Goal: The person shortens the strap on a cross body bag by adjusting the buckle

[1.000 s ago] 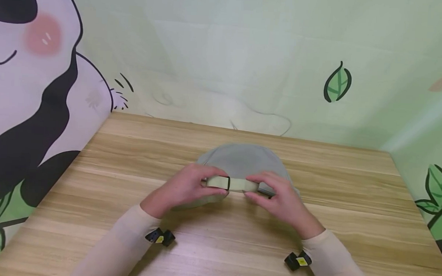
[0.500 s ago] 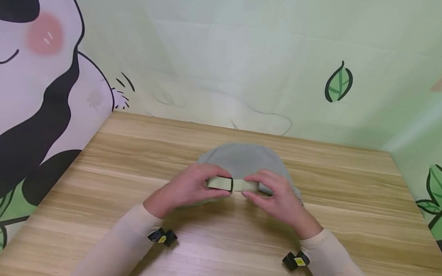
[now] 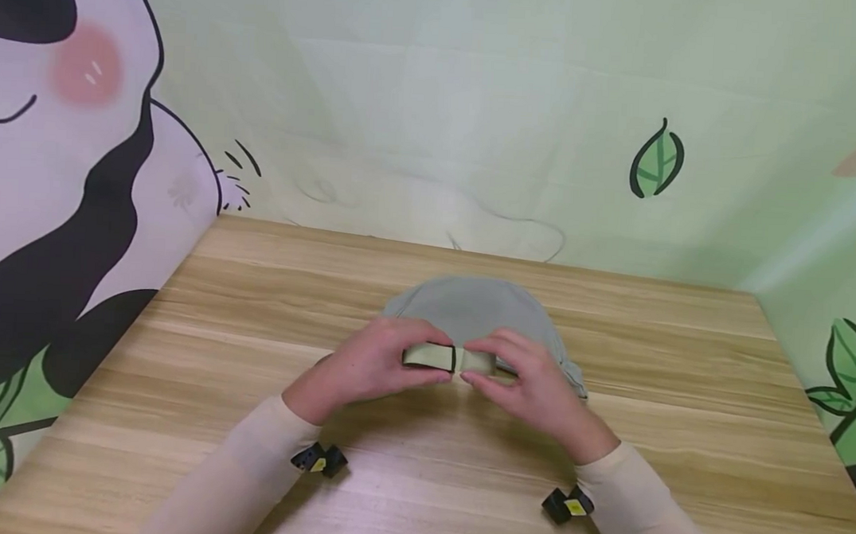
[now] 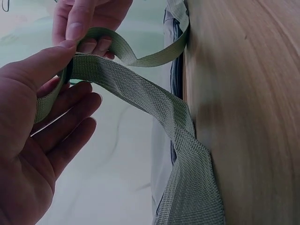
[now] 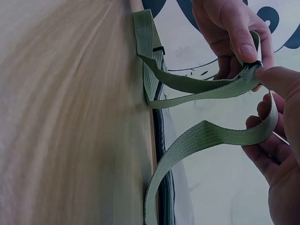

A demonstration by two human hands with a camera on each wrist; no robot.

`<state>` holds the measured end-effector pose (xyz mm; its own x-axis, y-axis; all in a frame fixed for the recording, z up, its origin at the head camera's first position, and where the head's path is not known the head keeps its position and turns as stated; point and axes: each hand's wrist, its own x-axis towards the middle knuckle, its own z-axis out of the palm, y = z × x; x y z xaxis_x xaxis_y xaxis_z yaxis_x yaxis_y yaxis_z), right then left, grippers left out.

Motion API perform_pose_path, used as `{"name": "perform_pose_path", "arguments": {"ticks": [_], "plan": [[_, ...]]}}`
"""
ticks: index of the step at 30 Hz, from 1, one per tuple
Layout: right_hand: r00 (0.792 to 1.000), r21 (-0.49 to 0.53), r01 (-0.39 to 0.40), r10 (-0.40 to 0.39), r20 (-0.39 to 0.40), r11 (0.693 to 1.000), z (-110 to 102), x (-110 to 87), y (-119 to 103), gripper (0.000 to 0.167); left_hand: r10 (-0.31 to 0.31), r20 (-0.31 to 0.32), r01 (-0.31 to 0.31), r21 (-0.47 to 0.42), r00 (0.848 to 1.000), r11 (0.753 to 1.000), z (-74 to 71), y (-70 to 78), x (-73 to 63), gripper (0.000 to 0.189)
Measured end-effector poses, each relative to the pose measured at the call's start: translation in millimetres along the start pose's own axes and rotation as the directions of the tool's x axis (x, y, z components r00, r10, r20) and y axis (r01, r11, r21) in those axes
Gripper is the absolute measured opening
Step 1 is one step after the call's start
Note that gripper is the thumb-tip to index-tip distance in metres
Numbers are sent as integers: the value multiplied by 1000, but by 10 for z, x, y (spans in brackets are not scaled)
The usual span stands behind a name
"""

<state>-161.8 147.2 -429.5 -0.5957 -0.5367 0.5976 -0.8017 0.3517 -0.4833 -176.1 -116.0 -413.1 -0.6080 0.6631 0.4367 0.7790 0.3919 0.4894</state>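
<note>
A grey zippered bag (image 3: 476,305) lies flat on the table, with a pale green webbing strap (image 3: 427,355) raised above its near side. My left hand (image 3: 369,364) pinches the strap at a dark slider buckle (image 3: 454,358), thumb below and fingers above in the head view. Just right of the buckle, my right hand (image 3: 538,383) pinches the same strap between thumb and fingers. In the left wrist view, the webbing (image 4: 154,101) runs twisted from the buckle down to the bag. The right wrist view shows a slack curve of webbing (image 5: 187,140) below the right fingers.
The wooden table (image 3: 678,445) extends around the bag on all sides. A pale green printed backdrop (image 3: 420,123) rises behind it, with a panda picture (image 3: 167,152) at left. Small black devices (image 3: 319,460) sit at both wrists.
The right hand has shifted left and the left hand slightly right, with the buckle. Less strap shows between the hands now. The bag stays nearly in place.
</note>
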Motion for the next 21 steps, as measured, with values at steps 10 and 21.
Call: {"name": "perform_pose_path", "arguments": {"ticks": [10,21], "plan": [[999,31,40,-40,-3,999,33,-16,23,41,25,21,-25,9,999,1000,42,23,56,29],[999,38,41,-42,22,998,29,-13,21,39,-15,66,12,46,998,999,70,25,57,33]]}}
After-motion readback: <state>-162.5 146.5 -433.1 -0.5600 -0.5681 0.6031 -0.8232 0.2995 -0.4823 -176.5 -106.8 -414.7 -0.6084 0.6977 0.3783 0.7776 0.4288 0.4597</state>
